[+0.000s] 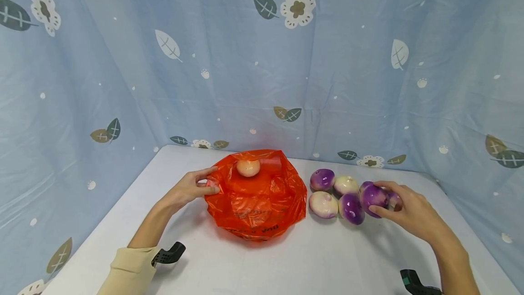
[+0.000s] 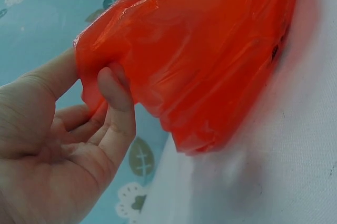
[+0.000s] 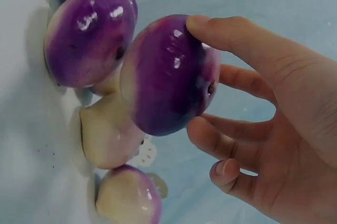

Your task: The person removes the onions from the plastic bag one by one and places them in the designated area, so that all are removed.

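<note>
A red plastic bag (image 1: 262, 222) lies spread with its mouth facing up, and one pale round turnip (image 1: 248, 168) shows inside it near the back. My left hand (image 1: 190, 191) grips the bag's left rim between thumb and fingers; part of a finger is hidden behind the film in the left wrist view. To the right, my right hand (image 1: 413, 211) holds a glossy purple-and-white turnip (image 3: 171, 76) between thumb and fingertips. This turnip is in front of the others in the right wrist view. Beside it are several similar turnips, including a purple one (image 1: 351, 209) and a pale one (image 1: 323, 204).
The turnips sit in a cluster on the white table (image 1: 286, 267), just right of the bag. Behind the table hangs a blue curtain (image 1: 229, 81) with leaf and flower prints; it also runs along both sides. Black wrist devices (image 1: 169, 255) are on both arms.
</note>
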`<state>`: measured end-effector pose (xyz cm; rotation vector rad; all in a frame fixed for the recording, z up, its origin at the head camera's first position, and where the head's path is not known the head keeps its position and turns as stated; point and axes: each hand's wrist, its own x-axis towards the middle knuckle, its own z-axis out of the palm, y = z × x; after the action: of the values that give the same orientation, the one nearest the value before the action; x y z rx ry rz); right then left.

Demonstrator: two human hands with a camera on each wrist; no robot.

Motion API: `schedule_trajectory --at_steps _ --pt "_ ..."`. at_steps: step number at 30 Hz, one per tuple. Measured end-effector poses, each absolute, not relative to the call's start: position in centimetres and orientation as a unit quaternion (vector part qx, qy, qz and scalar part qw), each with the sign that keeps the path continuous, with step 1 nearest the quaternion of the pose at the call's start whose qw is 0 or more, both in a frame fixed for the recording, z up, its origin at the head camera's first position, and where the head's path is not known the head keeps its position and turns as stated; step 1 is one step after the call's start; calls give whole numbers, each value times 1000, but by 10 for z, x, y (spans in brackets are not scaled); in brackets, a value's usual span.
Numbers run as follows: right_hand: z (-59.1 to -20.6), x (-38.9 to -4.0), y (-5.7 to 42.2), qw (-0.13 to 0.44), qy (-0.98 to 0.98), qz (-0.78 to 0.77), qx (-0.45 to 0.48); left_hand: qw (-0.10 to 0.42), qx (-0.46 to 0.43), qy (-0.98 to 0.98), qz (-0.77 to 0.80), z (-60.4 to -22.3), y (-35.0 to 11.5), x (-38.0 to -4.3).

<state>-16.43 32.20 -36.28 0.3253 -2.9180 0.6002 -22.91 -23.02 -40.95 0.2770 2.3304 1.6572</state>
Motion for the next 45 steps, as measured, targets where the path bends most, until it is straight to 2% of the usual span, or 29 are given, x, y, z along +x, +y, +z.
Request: schedule_trajectory --at_steps 17,26,45 --pt "-378 -169 339 1 -969 221 113 134 94 808 566 -410 -230 -230" --pt "-387 -170 344 -17 -963 238 122 134 92 807 568 -411 -229 -229" --pt "-397 -173 351 -16 -958 249 142 129 92 814 559 -412 -228 -228"
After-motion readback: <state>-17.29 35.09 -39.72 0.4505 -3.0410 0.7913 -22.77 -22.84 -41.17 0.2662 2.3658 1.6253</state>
